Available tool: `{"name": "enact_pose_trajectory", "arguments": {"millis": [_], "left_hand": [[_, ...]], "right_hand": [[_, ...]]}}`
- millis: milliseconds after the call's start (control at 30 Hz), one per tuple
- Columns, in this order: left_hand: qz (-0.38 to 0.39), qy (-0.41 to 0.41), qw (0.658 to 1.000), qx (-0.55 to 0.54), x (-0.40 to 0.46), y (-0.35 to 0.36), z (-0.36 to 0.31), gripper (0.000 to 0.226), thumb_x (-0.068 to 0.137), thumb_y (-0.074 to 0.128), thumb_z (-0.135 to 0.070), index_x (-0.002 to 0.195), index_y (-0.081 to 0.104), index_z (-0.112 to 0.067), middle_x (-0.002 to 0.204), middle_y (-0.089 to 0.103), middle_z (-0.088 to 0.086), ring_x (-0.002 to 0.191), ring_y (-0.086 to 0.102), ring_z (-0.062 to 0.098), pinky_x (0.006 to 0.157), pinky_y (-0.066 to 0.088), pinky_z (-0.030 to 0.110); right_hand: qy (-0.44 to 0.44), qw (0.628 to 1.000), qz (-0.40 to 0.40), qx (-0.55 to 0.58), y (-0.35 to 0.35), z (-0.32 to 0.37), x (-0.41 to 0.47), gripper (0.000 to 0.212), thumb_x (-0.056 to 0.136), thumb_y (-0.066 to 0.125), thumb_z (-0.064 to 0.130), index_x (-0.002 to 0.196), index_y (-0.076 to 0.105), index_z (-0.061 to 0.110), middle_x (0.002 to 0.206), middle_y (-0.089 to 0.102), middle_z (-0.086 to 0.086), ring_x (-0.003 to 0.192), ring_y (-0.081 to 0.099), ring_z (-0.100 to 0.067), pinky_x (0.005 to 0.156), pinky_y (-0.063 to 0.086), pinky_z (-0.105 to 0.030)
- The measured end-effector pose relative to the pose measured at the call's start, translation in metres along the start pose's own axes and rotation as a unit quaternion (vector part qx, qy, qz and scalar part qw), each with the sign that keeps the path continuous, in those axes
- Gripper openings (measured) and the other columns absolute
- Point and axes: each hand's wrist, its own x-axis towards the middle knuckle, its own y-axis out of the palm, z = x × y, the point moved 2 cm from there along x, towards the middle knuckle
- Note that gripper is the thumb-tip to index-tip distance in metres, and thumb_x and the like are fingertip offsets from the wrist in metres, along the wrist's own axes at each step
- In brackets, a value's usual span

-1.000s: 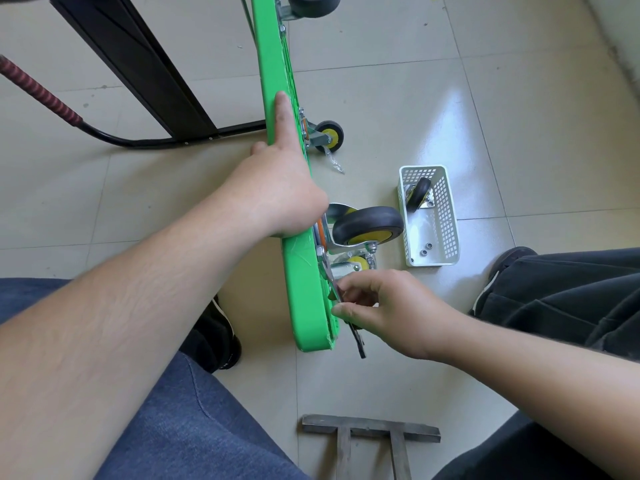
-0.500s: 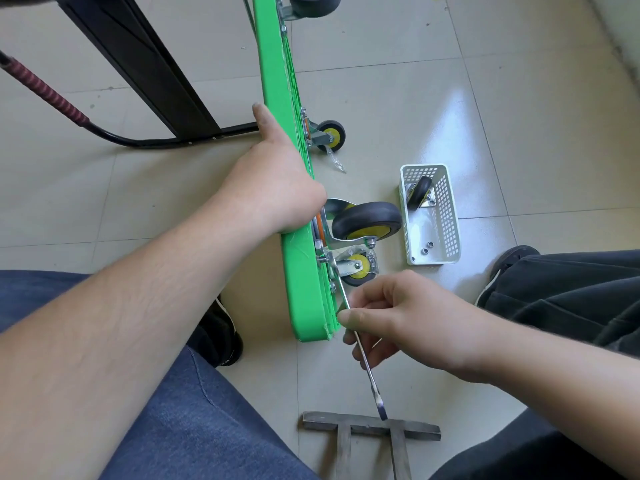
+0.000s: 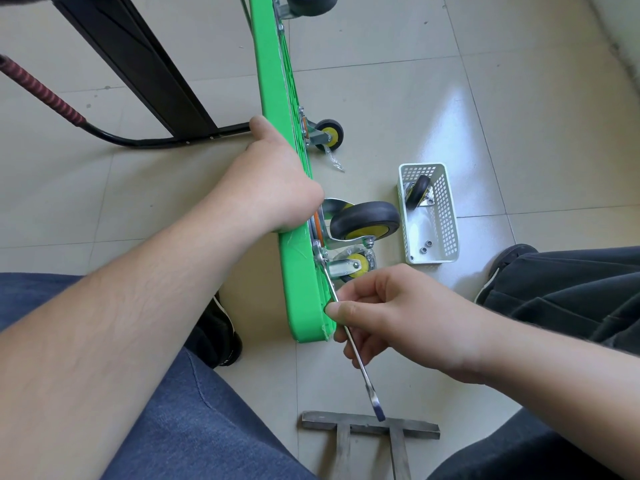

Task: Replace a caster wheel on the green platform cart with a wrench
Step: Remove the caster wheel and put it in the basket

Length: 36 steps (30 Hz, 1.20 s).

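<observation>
Green and stood on its edge on the tiled floor [image 3: 519, 98], the platform cart [image 3: 298, 271] runs away from the person, its underside facing right. The left hand [image 3: 270, 188] grips the cart's upper edge, fingers curled over it and thumb along the deck side. The right hand [image 3: 401, 317] pinches the shaft of a slim steel wrench [image 3: 360, 362], whose far end sits at the mounting plate of the near caster wheel [image 3: 365, 221]; its free end hangs just above a grey metal frame [image 3: 370, 427]. Nearby to the right, a white perforated basket [image 3: 446, 216] holds a spare caster wheel [image 3: 417, 190] and two nuts [image 3: 426, 246].
</observation>
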Motion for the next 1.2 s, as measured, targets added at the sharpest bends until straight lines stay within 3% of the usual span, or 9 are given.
{"name": "enact_pose_trajectory", "arguments": {"millis": [67,200,300,467,600,700,967,1200], "left_hand": [[-0.002,0.002,1.000,0.003,0.000,0.000,0.000,0.077,0.093,0.057,-0.016,0.152,0.011,0.001,0.123,0.061,0.023,0.060,0.048,0.017,0.042,0.024,0.030],[-0.009,-0.006,1.000,0.003,0.002,0.000,0.001,0.052,0.092,0.057,-0.016,0.131,0.024,-0.005,0.089,0.056,0.015,0.057,0.042,0.017,0.042,0.023,0.030],[-0.010,-0.013,1.000,0.006,0.002,0.000,0.002,0.043,0.092,0.057,-0.016,0.117,0.023,-0.010,0.082,0.050,0.010,0.056,0.041,0.018,0.043,0.023,0.030],[-0.007,-0.012,1.000,0.020,0.001,-0.001,0.001,0.043,0.093,0.057,-0.017,0.116,0.022,-0.009,0.074,0.035,0.001,0.056,0.040,0.017,0.042,0.022,0.029],[-0.003,-0.008,1.000,0.013,0.001,-0.001,0.001,0.046,0.093,0.057,-0.017,0.124,0.024,-0.008,0.076,0.038,0.002,0.058,0.042,0.017,0.043,0.023,0.030],[0.000,-0.003,1.000,0.009,0.001,-0.001,0.001,0.050,0.093,0.057,-0.017,0.128,0.023,-0.008,0.079,0.040,0.002,0.060,0.044,0.017,0.044,0.024,0.030],[0.002,-0.007,1.000,0.012,0.000,-0.002,0.001,0.046,0.094,0.057,-0.017,0.121,0.021,-0.009,0.075,0.038,0.002,0.056,0.042,0.017,0.041,0.023,0.029],[0.005,-0.005,1.000,0.016,0.001,-0.001,0.001,0.053,0.095,0.057,-0.017,0.133,0.022,-0.005,0.075,0.037,0.001,0.056,0.042,0.016,0.039,0.021,0.028]], "right_hand": [[-0.004,1.000,-0.001,0.001,0.001,0.000,0.002,0.030,0.100,0.064,0.016,0.092,0.065,-0.013,0.092,0.069,-0.034,0.069,0.068,-0.030,0.069,0.063,-0.035],[-0.008,1.000,0.005,0.003,0.002,-0.002,0.005,0.030,0.100,0.063,0.015,0.091,0.064,-0.014,0.091,0.068,-0.035,0.069,0.068,-0.031,0.068,0.063,-0.034],[-0.015,1.000,0.006,-0.005,0.001,-0.006,0.007,0.028,0.100,0.064,0.015,0.092,0.065,-0.011,0.090,0.069,-0.034,0.069,0.069,-0.030,0.069,0.063,-0.036],[-0.032,0.999,-0.001,-0.039,0.000,-0.021,0.019,0.024,0.100,0.065,0.018,0.096,0.068,-0.006,0.090,0.070,-0.030,0.077,0.073,-0.037,0.081,0.064,-0.047],[-0.073,0.991,-0.005,-0.108,-0.004,-0.027,0.031,0.018,0.100,0.066,0.020,0.083,0.071,0.016,0.075,0.071,-0.011,0.073,0.068,-0.018,0.084,0.062,-0.047],[-0.102,0.981,-0.018,-0.165,-0.009,-0.031,0.042,0.022,0.097,0.070,0.028,0.077,0.064,0.022,0.067,0.062,0.003,0.069,0.054,-0.012,0.084,0.058,-0.051],[-0.160,0.952,-0.058,-0.256,-0.014,-0.028,0.048,0.045,0.096,0.071,0.029,0.062,0.051,0.049,0.061,0.049,0.010,0.063,0.038,-0.011,0.064,0.038,-0.031],[-0.138,0.950,-0.055,-0.274,-0.015,-0.023,0.044,0.049,0.096,0.071,0.029,0.057,0.052,0.051,0.055,0.050,0.016,0.057,0.038,-0.010,0.059,0.034,-0.022]]}}
